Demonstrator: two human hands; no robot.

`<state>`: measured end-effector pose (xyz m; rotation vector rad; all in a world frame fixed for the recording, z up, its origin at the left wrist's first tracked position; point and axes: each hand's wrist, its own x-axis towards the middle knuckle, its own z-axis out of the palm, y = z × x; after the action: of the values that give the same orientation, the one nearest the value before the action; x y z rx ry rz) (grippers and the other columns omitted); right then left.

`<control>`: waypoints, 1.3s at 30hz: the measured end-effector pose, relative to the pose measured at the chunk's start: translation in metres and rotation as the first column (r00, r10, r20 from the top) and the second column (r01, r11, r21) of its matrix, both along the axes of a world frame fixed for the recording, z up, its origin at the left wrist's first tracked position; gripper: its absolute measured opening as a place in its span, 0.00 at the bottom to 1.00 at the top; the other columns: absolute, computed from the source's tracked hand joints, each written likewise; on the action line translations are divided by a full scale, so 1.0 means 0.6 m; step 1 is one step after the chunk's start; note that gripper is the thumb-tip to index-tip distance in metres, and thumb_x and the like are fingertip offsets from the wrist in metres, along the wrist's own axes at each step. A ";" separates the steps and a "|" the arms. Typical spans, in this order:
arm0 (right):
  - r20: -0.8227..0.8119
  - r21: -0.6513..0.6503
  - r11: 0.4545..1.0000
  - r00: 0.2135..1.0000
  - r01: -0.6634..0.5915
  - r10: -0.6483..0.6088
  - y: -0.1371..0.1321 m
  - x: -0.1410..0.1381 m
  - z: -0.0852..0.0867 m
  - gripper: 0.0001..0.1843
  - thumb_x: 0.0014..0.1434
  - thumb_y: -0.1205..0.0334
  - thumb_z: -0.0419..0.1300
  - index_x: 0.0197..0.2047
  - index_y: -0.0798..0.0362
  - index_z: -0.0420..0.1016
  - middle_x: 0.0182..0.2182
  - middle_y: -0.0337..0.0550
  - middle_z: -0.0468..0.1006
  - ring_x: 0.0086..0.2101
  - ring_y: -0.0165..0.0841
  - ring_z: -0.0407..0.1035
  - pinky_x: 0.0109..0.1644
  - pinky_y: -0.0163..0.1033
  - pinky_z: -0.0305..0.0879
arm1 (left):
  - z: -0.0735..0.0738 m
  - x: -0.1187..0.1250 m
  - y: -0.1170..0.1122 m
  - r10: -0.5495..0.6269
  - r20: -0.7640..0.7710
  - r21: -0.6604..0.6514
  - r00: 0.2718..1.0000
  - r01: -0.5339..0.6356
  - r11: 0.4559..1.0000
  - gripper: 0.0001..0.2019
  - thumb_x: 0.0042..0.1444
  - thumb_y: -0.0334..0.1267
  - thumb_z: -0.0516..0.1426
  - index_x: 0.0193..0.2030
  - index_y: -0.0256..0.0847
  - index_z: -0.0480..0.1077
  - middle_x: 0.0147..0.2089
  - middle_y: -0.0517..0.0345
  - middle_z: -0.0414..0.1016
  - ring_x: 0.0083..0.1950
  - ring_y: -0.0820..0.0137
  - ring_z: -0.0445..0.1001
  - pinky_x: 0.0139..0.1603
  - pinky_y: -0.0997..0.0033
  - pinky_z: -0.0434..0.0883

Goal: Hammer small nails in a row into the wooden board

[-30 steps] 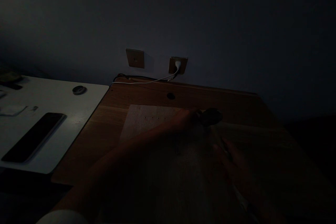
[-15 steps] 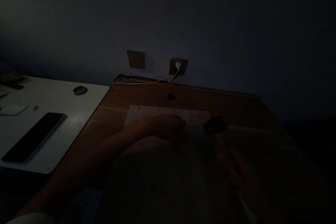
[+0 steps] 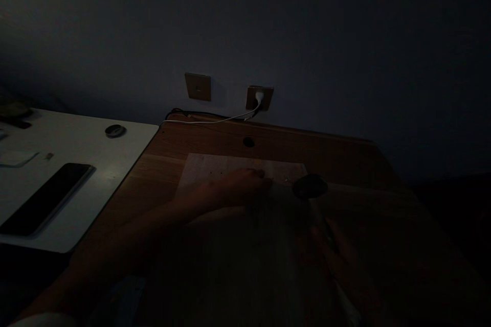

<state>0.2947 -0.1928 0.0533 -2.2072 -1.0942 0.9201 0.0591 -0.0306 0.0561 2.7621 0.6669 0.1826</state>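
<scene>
Head view, v. dim: white cuff (image 3: 42, 320) on L arm, cut off at near left edge. R hand (image 3: 339, 250) is wrapped round the handle of a dark-headed tool (image 3: 310, 186), whose head is near the board's far right corner; wrist lost in shadow. L hand (image 3: 243, 185), well apart from R, is over the pale board (image 3: 199, 164) w/ fingers curled; can't tell if they pinch anything. Tiny bright bit (image 3: 286, 179) btwn L hand & tool head, too small to ID. Board's near part fades to black on the wooden desk (image 3: 153, 166). White desk (image 3: 95, 148), left: phone (image 3: 48, 199); farther, small round thing (image 3: 115, 131), dish or tape roll, contents unclear. Far: white cable (image 3: 215, 121) runs to wall socket (image 3: 269, 93).
</scene>
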 end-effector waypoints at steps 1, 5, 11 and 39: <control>-0.006 -0.001 1.000 1.000 0.000 0.000 0.000 -0.002 0.001 0.44 0.53 0.29 0.53 0.62 0.51 0.72 0.56 0.55 0.79 0.55 0.52 0.74 0.55 0.51 0.72 | -0.003 0.006 0.009 0.025 0.055 -0.050 0.998 -0.023 0.998 0.08 0.62 0.28 0.57 0.46 0.36 0.75 0.43 0.49 0.77 0.38 0.66 0.77 0.36 0.71 0.71; -0.021 -0.007 1.000 1.000 -0.006 0.006 -0.004 -0.003 0.005 0.43 0.55 0.29 0.53 0.62 0.51 0.71 0.57 0.55 0.79 0.56 0.52 0.73 0.54 0.51 0.73 | -0.018 0.040 0.042 0.163 0.236 -0.258 0.958 -0.100 0.961 0.09 0.56 0.25 0.58 0.42 0.35 0.77 0.41 0.51 0.79 0.40 0.67 0.77 0.42 0.71 0.71; -0.066 -0.018 1.000 0.998 0.000 -0.001 -0.006 0.002 -0.001 0.46 0.56 0.28 0.53 0.65 0.53 0.67 0.58 0.56 0.78 0.55 0.53 0.74 0.55 0.53 0.73 | -0.045 0.072 0.056 0.175 0.286 -0.255 0.942 -0.101 0.962 0.13 0.55 0.24 0.58 0.45 0.37 0.79 0.44 0.50 0.81 0.45 0.64 0.79 0.47 0.68 0.72; 0.011 0.107 0.994 0.999 -0.036 0.035 0.006 -0.019 0.019 0.42 0.57 0.29 0.54 0.62 0.51 0.72 0.56 0.54 0.79 0.55 0.51 0.73 0.57 0.52 0.70 | -0.071 0.069 0.042 0.270 0.400 -0.259 0.876 -0.175 0.950 0.16 0.59 0.25 0.57 0.52 0.34 0.77 0.45 0.48 0.81 0.48 0.64 0.79 0.53 0.65 0.74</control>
<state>0.2830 -0.1890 0.0648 -2.1131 -1.1632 0.8469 0.1006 -0.0057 0.0135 2.3144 0.8232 0.7071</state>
